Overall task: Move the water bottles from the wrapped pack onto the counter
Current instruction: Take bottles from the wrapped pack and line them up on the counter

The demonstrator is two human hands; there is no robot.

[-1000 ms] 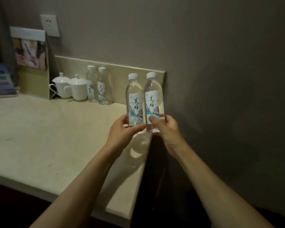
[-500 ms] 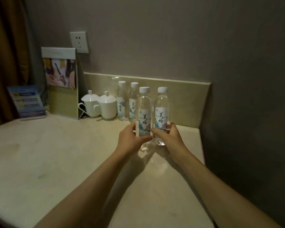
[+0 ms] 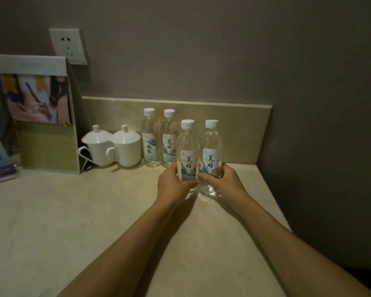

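Two water bottles point(image 3: 159, 137) already stand on the tabletop point(image 3: 73, 211), just right of the lidded cups point(image 3: 114, 145). In front of them, the left hand point(image 3: 172, 186) and right hand point(image 3: 224, 181) each wrap a grip around another bottle point(image 3: 188, 151) point(image 3: 210, 150) (bases apparently touching down). The wrapped pack is out of sight.

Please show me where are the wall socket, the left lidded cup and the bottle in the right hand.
wall socket point(image 3: 67, 46), head view, middle of its faceplate.
left lidded cup point(image 3: 99, 149), head view, front of body.
bottle in right hand point(image 3: 210, 144), head view, clear upper body.
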